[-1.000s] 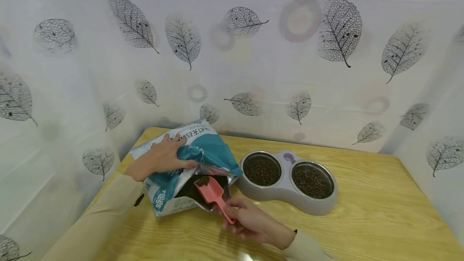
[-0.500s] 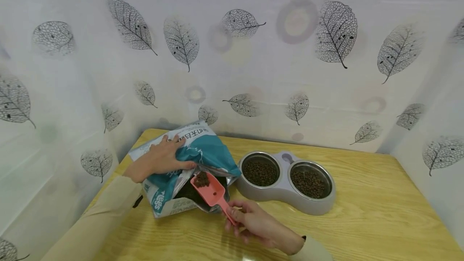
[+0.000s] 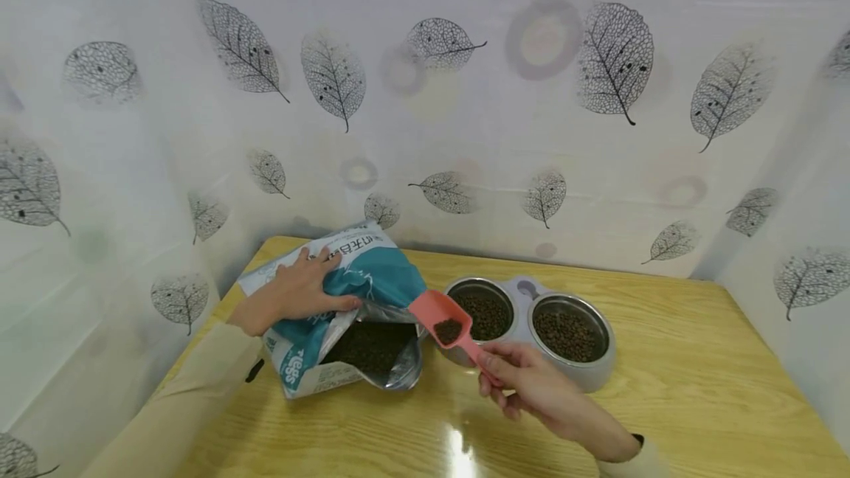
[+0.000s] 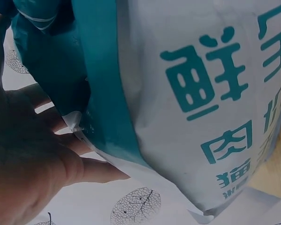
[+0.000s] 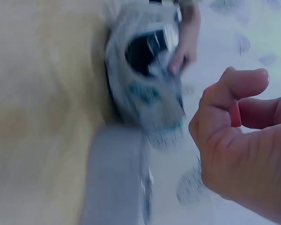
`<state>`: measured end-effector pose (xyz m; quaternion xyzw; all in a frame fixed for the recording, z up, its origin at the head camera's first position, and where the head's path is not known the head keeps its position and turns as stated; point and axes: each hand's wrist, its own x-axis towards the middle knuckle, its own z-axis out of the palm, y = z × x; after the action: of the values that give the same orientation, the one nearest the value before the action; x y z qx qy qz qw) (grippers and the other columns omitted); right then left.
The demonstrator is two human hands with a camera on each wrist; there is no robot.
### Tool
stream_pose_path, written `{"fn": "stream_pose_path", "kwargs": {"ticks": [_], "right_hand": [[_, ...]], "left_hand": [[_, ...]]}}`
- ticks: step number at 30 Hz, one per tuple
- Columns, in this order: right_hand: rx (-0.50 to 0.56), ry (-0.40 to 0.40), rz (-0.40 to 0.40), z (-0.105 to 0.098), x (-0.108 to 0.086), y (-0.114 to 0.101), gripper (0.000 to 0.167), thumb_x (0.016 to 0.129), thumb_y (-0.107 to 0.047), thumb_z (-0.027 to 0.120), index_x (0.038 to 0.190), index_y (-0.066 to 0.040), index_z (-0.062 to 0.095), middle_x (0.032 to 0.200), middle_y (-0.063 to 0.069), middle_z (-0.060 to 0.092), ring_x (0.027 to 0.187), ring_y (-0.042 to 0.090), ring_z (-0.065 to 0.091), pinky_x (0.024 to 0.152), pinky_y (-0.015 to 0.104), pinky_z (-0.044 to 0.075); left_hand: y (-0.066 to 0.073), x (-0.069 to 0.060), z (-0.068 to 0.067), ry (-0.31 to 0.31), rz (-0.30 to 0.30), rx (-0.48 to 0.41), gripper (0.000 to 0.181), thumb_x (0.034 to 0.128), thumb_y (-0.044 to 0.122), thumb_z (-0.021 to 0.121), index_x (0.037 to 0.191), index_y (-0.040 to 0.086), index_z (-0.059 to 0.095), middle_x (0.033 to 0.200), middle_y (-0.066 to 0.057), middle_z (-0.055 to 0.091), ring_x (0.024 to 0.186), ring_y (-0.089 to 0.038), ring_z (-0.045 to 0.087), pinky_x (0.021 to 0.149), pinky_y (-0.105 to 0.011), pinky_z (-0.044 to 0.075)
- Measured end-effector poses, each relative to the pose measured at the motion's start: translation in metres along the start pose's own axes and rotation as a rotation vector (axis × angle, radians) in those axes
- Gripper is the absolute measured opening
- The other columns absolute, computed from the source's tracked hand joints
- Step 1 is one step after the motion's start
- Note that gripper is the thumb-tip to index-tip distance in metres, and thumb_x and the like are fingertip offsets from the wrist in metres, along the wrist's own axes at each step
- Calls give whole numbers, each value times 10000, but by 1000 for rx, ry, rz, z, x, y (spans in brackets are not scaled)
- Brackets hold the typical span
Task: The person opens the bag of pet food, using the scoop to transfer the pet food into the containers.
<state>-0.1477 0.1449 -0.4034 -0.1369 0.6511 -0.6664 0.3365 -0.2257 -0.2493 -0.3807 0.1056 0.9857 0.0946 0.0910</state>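
The teal-and-white pet food bag [image 3: 392,271] lies on its side, its mouth facing the front right and dark kibble inside. My left hand [image 3: 299,288] rests on top of it with fingers spread; in the left wrist view that hand [image 4: 35,154] lies along the bag's edge. My right hand [image 3: 531,386] grips the handle of a pink scoop [image 3: 434,307], which carries a small heap of kibble [image 3: 448,330]. The scoop is held above the left edge of the double pet bowl [image 3: 598,378], covering part of the left bowl. Both steel bowls hold brown kibble.
Everything stands on a wood-grain table [image 3: 697,375]. A white curtain [image 3: 491,124] with leaf prints hangs behind it and at both sides. The grey bowl stand [image 5: 114,173] and the bag appear blurred in the right wrist view.
My right hand has lifted the scoop with kibble out of the bag's mouth and moved it right, to the left bowl. My left hand and the bag have barely moved.
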Motion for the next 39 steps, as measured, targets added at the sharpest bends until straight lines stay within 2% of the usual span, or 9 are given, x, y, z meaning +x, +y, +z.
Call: {"fn": "stream_pose_path", "kwargs": {"ticks": [8,11,15,18,21,27,32,37,39], "right_hand": [[-286,328,74,-75,-54,-7,471,1095,-277,503,1381,97,513,843,-3,660,595,57,481,480,239,440],[-412,451,132,-93,-68,2,461,1098,-242,496,1421,87,503,851,38,684,576,72,476,477,260,447],[-742,608,132,-107,-76,16,410,1087,-209,514,1367,82,587,847,50,735,542,83,479,474,258,420],[-1021,707,22,-111,-76,26,341,1054,-162,571,1238,105,676,806,47,757,506,60,455,467,242,361],[-1224,803,-116,-111,-76,34,261,999,-81,631,1138,124,713,714,63,715,481,71,397,453,242,304],[-1544,1035,-532,-118,-76,45,131,975,-60,660,936,50,720,611,79,560,451,160,425,361,273,291],[-1468,1083,-554,-135,-86,42,127,937,-16,679,964,92,740,659,148,642,452,143,455,382,282,320],[-1228,1045,-251,-157,-99,41,266,1008,-84,600,1098,133,725,766,185,754,467,7,417,489,231,320],[-1176,1044,-141,-164,-104,44,335,1046,-146,548,1141,128,715,807,172,777,465,-7,399,511,240,303]], "left_hand": [[1,-8,7,34,18,-31,1087,870,794,556,1634,78,261,1686,-260,193,1523,-601,82,1055,-882,177],[7,-23,9,80,41,-77,999,905,743,563,1621,93,312,1688,-251,202,1525,-603,66,1062,-885,141],[23,-55,10,154,105,-171,865,957,644,584,1591,89,386,1666,-239,281,1528,-568,155,1110,-827,191],[38,-84,13,209,137,-210,857,950,620,623,1593,107,385,1601,-204,410,1452,-511,379,1079,-712,392],[52,-108,19,268,139,-191,932,887,653,686,1606,151,369,1441,-143,544,1223,-356,587,887,-505,560],[60,-126,33,278,126,-77,1078,755,672,799,1595,134,388,1071,6,506,788,-40,415,583,-203,391],[54,-127,43,220,93,-39,996,764,458,885,1580,148,404,1058,19,539,757,-37,479,581,-228,448],[50,-126,49,279,89,5,783,786,251,896,1459,121,516,1219,-39,688,985,-157,680,785,-382,596],[49,-126,50,297,93,13,636,775,221,902,1330,125,604,1098,32,694,915,-94,647,750,-322,578]]}}
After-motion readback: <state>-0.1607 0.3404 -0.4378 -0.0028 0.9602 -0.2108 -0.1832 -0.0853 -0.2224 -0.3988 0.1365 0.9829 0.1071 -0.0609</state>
